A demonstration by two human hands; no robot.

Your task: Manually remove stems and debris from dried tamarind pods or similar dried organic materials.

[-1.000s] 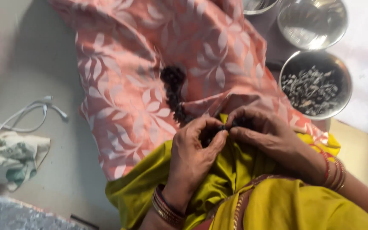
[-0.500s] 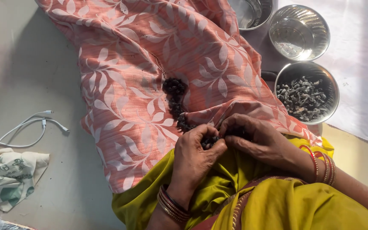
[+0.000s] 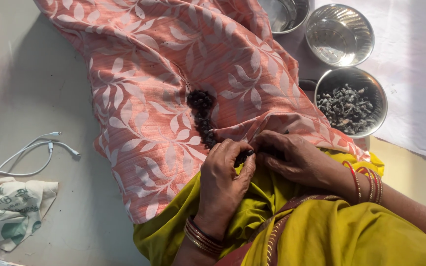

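A pile of small dark dried bits [image 3: 202,114] lies on a pink cloth with a white leaf pattern [image 3: 173,64]. My left hand [image 3: 223,184] is curled at the near end of the pile, its thumb and fingers pinched on one small dark piece [image 3: 244,156]. My right hand [image 3: 292,160] rests just to the right, fingers bent and touching the same dark bits at the cloth's edge. Both wrists wear bangles. An olive-yellow garment [image 3: 331,236] covers my lap under both hands.
Three steel bowls stand at the upper right: one [image 3: 353,102] holds dark greyish pieces, one [image 3: 339,34] looks bare inside, one [image 3: 284,14] is partly cut off. A white cable [image 3: 30,152] and a printed cloth bag [image 3: 8,212] lie on the floor at left.
The view has shifted, so everything sits lower and further right in frame. My hands stay together at the near end of the pile, fingers working slightly.
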